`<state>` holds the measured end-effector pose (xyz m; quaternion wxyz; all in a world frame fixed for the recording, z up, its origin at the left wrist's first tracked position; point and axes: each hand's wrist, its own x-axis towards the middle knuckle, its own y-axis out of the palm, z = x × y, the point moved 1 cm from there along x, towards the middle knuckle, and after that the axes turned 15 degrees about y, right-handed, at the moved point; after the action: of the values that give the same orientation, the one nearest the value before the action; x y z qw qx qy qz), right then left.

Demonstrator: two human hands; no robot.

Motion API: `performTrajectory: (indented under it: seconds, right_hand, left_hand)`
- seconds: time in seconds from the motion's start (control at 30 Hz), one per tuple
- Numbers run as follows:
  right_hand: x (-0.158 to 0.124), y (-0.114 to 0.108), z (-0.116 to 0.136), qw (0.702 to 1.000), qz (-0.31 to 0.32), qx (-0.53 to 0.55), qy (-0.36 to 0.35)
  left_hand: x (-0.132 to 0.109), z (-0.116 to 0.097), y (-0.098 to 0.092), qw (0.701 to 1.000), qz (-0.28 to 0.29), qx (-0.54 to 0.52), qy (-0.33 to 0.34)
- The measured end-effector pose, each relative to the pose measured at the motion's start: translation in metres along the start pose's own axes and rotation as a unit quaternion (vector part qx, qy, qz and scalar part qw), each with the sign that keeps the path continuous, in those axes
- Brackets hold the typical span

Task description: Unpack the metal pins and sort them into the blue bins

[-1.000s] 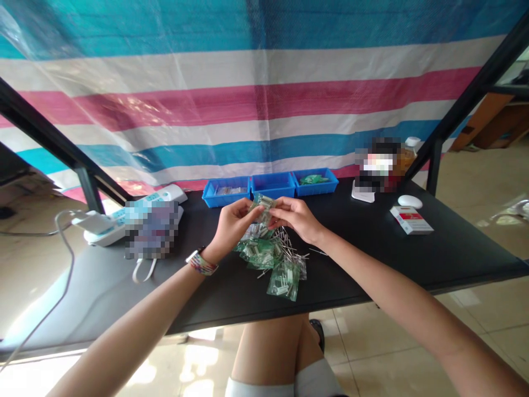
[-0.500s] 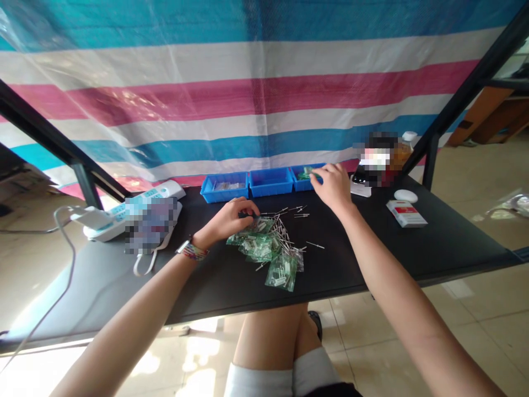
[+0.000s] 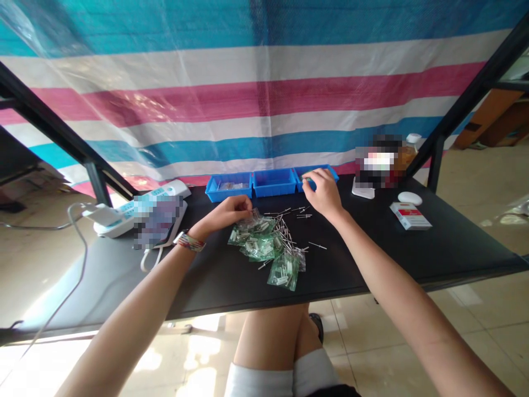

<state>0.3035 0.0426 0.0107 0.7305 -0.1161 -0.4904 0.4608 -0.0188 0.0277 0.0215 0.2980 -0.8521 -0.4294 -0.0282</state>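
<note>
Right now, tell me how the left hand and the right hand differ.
The left hand is at the bags, while the right hand is farther out, at the right bin. The left hand has a colorful band at its wrist; the right hand's wrist is bare. Both hands are ungloved, fingers bent.

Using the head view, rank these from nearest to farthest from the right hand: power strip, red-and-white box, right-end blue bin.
1. Right-end blue bin: at the right hand, partly hidden behind it.
2. Red-and-white box: on the table's right side.
3. Power strip: farthest, across on the left side.
</note>
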Motion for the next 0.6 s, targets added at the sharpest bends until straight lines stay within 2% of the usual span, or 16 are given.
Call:
performTrajectory:
  seconds: [0.17, 0.27, 0.37, 0.5, 0.6]
  right_hand:
    - [-0.016, 0.002, 0.033, 0.988, 0.071, 0.098, -0.095]
    - [-0.032, 0.004, 0.055, 0.966, 0.134, 0.123, -0.185]
    - [-0.043, 0.007, 0.069, 0.947, 0.174, 0.116, -0.243]
    - [-0.044, 0.009, 0.070, 0.946, 0.172, 0.109, -0.251]
    - [-0.040, 0.009, 0.064, 0.955, 0.165, 0.141, -0.203]
  left_hand:
    - [0.002, -0.006, 0.004, 0.994, -0.082, -0.076, 0.016]
    - [0.003, -0.010, 0.011, 0.991, -0.085, -0.101, 0.008]
    - [0.002, -0.013, 0.019, 0.990, -0.057, -0.127, -0.010]
    - [0.003, -0.011, 0.024, 0.990, -0.028, -0.141, -0.013]
    - [0.003, -0.004, 0.025, 0.994, -0.027, -0.109, 0.005]
